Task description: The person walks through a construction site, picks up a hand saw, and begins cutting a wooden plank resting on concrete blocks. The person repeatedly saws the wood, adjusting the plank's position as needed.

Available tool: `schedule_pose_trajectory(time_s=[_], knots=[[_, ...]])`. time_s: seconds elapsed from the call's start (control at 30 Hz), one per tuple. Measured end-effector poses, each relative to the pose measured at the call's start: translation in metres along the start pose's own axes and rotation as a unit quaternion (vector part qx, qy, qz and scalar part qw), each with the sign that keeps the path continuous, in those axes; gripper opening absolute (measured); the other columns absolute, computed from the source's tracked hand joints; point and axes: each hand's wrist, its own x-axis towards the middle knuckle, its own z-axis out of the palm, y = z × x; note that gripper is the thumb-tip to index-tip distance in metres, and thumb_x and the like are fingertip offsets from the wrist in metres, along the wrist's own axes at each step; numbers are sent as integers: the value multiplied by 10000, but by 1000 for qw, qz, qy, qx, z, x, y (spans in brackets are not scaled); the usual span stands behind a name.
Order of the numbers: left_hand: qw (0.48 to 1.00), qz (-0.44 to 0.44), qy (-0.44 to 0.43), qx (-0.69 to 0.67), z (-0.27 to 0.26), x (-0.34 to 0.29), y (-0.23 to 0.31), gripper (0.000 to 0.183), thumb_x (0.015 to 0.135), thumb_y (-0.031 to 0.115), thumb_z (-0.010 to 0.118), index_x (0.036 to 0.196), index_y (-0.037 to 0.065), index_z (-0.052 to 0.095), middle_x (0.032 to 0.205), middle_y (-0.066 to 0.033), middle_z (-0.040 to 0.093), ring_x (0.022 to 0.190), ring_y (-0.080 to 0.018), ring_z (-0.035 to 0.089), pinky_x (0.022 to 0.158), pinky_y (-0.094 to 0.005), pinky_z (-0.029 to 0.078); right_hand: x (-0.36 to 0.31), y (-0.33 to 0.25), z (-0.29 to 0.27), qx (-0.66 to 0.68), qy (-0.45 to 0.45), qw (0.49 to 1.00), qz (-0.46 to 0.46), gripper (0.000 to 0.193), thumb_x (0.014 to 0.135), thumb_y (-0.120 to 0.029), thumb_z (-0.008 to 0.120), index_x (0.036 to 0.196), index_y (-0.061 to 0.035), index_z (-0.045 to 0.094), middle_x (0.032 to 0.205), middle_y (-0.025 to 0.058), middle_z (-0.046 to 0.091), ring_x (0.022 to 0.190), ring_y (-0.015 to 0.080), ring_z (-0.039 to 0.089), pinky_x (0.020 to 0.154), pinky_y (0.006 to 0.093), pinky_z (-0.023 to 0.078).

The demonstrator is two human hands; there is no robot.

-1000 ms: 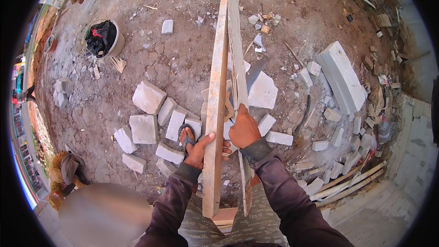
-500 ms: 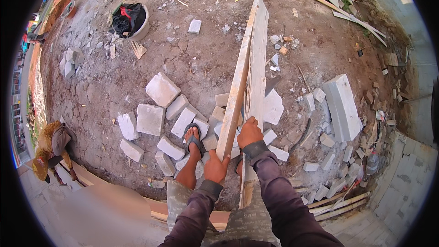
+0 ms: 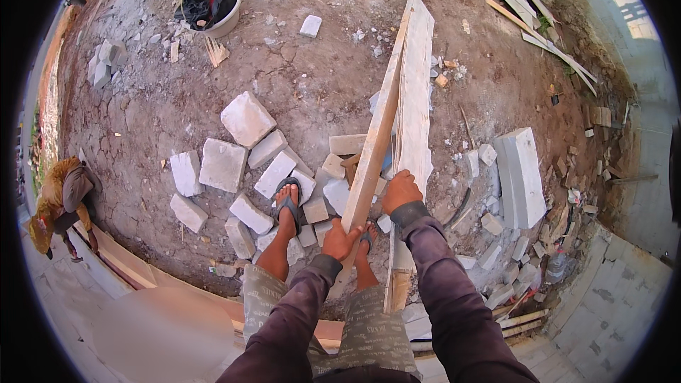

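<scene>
I hold two long wooden planks that slant away from me over the dirt ground. My left hand (image 3: 340, 240) grips the narrower plank (image 3: 379, 124) near its lower end. My right hand (image 3: 401, 191) is closed on the edge of the wider, pale plank (image 3: 417, 92) beside it. Both planks run up toward the top of the view. My feet in flip-flops (image 3: 287, 202) stand among broken grey stone blocks (image 3: 246, 118) just below the planks.
A large grey block (image 3: 523, 174) lies to the right amid rubble. A round basin (image 3: 211, 1) with dark cloth sits at the far left. More boards (image 3: 528, 18) lie at the top right. A crouching person (image 3: 62, 198) is at the left edge.
The view has swung, so the planks now lean further right in the picture. Both hands keep their grip at the same spots on the planks.
</scene>
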Motion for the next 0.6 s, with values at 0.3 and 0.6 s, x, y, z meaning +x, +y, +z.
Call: schedule_pose_trajectory(time_s=[0.3, 0.6], knots=[[981, 3, 91, 171, -88, -19, 58, 683, 906, 487, 716, 1246, -54, 473, 1047, -367, 693, 999, -540, 681, 887, -579, 535, -1, 44, -67, 108, -42, 990, -76, 393, 818, -72, 652, 1150, 116, 556, 1092, 381, 675, 1066, 518, 671, 939, 547, 541], [951, -35, 124, 279, -158, -7, 71, 604, 916, 455, 720, 1191, -17, 462, 1033, -339, 711, 981, -519, 700, 849, -571, 561, 6, 74, -33, 225, -15, 970, -91, 485, 795, -100, 628, 1233, 102, 577, 1065, 379, 681, 1087, 518, 663, 960, 541, 528]])
